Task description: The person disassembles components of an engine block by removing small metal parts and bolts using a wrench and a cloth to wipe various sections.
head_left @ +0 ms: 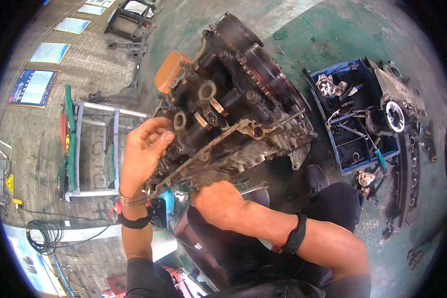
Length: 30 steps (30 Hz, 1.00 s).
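Observation:
A dark, oily engine block [233,109] lies before me with its crankshaft side up and a toothed ring wheel [265,74] at its far end. Beside the block's near left end is my left hand [146,149], its fingers curled in toward the thumb. Whatever those fingers hold, if anything, is hidden. Close by stands a connecting rod end [180,120]. Below the block's near edge, my right hand [217,202] is closed. From its outer side sticks the open jaw of a metal wrench [256,187]; the far end is out of sight.
On the right, a blue divided crate [335,149] holds engine parts and tools, including a teal-handled screwdriver [380,158]. A metal casing [390,87] leans over it. A long dark part [405,179] lies on the floor. A metal frame [92,193] stands left, near a coiled cable [42,236].

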Each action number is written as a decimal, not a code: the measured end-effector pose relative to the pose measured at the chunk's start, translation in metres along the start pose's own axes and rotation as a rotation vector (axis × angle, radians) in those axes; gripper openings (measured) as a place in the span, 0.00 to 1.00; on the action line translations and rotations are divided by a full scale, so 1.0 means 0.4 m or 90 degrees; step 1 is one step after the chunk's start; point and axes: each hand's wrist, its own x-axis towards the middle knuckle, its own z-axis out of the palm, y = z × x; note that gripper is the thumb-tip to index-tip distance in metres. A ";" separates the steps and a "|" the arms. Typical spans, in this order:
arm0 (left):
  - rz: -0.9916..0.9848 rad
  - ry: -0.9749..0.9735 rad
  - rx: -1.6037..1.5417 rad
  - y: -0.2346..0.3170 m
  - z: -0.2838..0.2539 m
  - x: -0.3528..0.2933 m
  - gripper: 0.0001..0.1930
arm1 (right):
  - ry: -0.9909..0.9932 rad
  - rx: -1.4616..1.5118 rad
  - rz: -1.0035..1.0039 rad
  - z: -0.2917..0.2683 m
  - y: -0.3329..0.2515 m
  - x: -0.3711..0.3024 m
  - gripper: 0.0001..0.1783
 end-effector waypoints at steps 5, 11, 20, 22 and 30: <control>0.013 -0.050 0.076 -0.015 -0.007 0.000 0.07 | 0.009 -0.006 -0.003 0.004 0.003 -0.001 0.07; -0.004 -0.019 0.086 -0.012 -0.007 0.003 0.04 | -0.004 0.010 0.002 -0.007 -0.001 0.000 0.07; 0.044 -0.001 0.011 -0.010 0.003 -0.009 0.07 | -0.017 0.008 -0.003 -0.017 0.002 0.001 0.07; 0.083 -0.020 0.050 -0.018 -0.002 -0.012 0.08 | -0.015 0.004 -0.003 -0.014 -0.003 0.002 0.07; 0.097 0.093 0.062 -0.022 0.028 -0.019 0.06 | -0.005 -0.011 -0.008 0.013 0.003 0.003 0.07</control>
